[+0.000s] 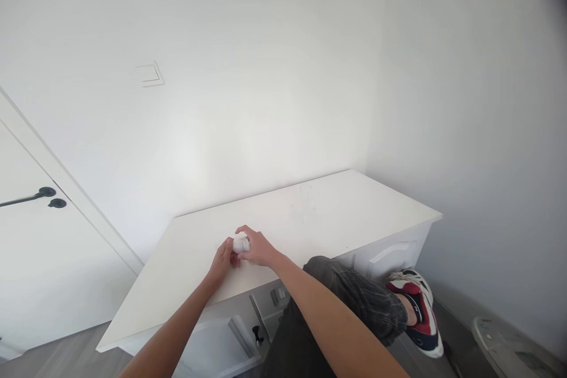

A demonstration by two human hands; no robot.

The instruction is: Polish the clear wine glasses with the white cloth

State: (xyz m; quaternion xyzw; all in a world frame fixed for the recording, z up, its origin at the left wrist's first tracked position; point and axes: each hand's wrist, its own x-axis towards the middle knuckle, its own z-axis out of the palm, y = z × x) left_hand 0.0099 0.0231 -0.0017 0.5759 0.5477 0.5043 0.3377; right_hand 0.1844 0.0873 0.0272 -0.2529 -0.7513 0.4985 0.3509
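Both my hands meet over the left part of the white cabinet top (323, 207). Between them is a small white cylinder-shaped object (241, 244), lying roughly sideways; its exact kind is too small to make out. My left hand (224, 258) grips its left end, fingers closed around it. My right hand (259, 248) curls around the right end, thumb below and a finger arched above. The fingers hide parts of the object.
A white door with a black handle (46, 192) stands at left, and a wall switch (150, 74) is above. My bent leg (354, 295) and red-and-white shoe (420, 307) are against the cabinet front. A pale appliance (509, 345) sits on the floor at lower right.
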